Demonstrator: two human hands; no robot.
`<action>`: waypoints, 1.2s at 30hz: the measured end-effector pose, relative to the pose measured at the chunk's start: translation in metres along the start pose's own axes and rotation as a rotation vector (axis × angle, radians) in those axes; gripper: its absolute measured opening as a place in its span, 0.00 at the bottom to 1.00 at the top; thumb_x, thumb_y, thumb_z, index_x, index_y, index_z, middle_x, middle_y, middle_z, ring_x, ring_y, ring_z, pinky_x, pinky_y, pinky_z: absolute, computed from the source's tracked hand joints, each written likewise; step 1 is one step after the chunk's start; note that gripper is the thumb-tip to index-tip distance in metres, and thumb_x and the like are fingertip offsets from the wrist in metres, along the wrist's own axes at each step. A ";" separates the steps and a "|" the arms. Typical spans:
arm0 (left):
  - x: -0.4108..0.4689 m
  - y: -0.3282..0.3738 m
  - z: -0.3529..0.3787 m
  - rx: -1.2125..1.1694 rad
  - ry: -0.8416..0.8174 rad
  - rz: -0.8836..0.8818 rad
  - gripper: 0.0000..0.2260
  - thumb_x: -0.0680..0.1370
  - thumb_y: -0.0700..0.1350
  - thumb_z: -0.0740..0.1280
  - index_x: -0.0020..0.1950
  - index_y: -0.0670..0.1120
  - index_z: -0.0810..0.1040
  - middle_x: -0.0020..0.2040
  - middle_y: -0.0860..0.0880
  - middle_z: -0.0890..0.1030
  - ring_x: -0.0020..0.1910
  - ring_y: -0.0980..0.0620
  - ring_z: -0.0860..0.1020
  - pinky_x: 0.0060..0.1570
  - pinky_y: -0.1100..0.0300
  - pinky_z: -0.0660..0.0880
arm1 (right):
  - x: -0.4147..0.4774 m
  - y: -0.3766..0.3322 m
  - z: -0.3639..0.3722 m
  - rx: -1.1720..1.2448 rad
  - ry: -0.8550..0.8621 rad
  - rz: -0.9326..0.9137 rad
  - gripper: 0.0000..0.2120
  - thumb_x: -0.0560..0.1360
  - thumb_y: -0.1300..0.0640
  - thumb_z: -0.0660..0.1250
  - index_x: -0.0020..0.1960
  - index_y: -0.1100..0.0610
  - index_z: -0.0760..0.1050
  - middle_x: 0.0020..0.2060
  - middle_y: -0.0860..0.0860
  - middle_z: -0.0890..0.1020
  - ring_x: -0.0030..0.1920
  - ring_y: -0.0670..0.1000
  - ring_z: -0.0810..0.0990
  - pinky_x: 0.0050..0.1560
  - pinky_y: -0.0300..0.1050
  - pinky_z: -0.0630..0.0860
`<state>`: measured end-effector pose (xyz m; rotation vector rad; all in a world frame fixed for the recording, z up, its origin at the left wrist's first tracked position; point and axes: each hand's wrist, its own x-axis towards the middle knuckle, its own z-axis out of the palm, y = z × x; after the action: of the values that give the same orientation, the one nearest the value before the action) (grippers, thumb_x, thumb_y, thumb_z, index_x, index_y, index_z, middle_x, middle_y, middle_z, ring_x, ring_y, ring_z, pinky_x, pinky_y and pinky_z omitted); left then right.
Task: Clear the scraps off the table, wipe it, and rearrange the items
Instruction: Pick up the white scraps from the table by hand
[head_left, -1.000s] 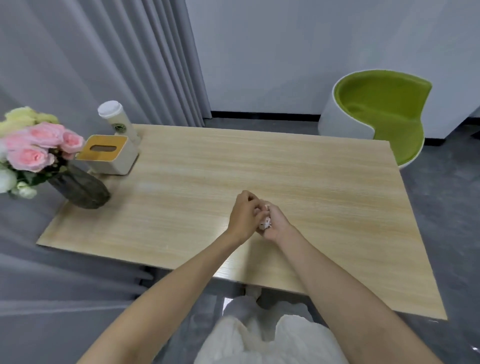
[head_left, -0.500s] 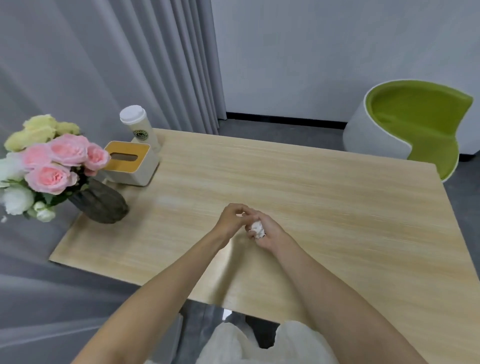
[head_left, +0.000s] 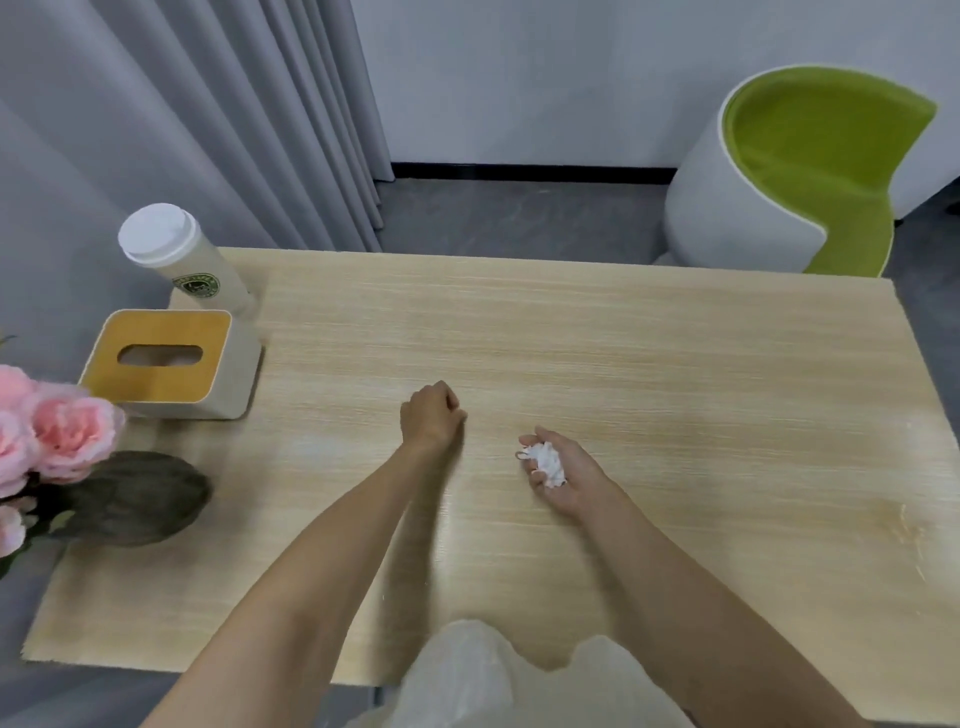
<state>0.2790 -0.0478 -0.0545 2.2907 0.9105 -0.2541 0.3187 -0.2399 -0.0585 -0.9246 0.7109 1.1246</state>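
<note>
Loosely bunched, the white scraps (head_left: 548, 462) sit in the upturned right grip (head_left: 577, 484), fingers half-curled round them, over the surface (head_left: 675, 389). Left grip (head_left: 432, 415) is curled, contents unclear. Best keep that palm level while carrying.

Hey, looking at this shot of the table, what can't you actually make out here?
Head view, the only one:
The left hand is seen from behind, so its own back hides whether it holds anything.
The white scraps in the right hand are too small to tell the material.
The flowers are cut off by the left edge.
The logo on the cup is too blurred to read.
</note>
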 end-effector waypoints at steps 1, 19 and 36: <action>0.004 0.001 0.003 0.016 0.005 0.004 0.06 0.74 0.46 0.71 0.44 0.48 0.75 0.46 0.50 0.81 0.48 0.49 0.77 0.56 0.52 0.71 | 0.002 -0.001 -0.001 0.015 -0.006 0.005 0.13 0.79 0.55 0.60 0.45 0.64 0.74 0.27 0.55 0.77 0.20 0.48 0.73 0.16 0.32 0.66; -0.023 0.045 0.003 -0.202 -0.034 0.341 0.10 0.78 0.39 0.62 0.37 0.48 0.70 0.39 0.51 0.76 0.43 0.49 0.74 0.47 0.51 0.73 | -0.014 -0.008 0.001 0.045 -0.042 -0.070 0.12 0.79 0.55 0.61 0.46 0.64 0.75 0.35 0.55 0.75 0.21 0.47 0.72 0.17 0.33 0.66; -0.238 0.220 0.118 -0.088 -0.472 0.637 0.04 0.76 0.46 0.68 0.41 0.51 0.78 0.47 0.54 0.69 0.59 0.48 0.69 0.64 0.51 0.68 | -0.182 -0.003 -0.205 0.238 -0.132 -0.367 0.11 0.80 0.54 0.56 0.43 0.57 0.72 0.25 0.51 0.77 0.20 0.45 0.71 0.17 0.32 0.63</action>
<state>0.2572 -0.3733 0.0594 2.1703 -0.0539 -0.4313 0.2636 -0.5012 0.0044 -0.7340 0.5273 0.7502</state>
